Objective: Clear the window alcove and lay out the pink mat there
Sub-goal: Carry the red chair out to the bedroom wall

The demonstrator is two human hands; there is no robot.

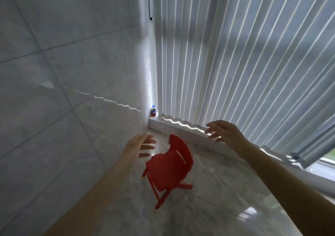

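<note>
Barely started tbh: the red chair [169,167] sat in the alcove at lower centre, bottle [153,111] on the sill corner, both hands [143,147] [223,131] reaching with fingers spread and empty, no pink mat anywhere in frame.

Head-worn view — steeply down, close above alcove corner

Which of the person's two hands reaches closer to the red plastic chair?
The left hand: its spread fingers nearly reach the red plastic chair backrest, while the right hand hovers open farther off, over the white window ledge.
</note>
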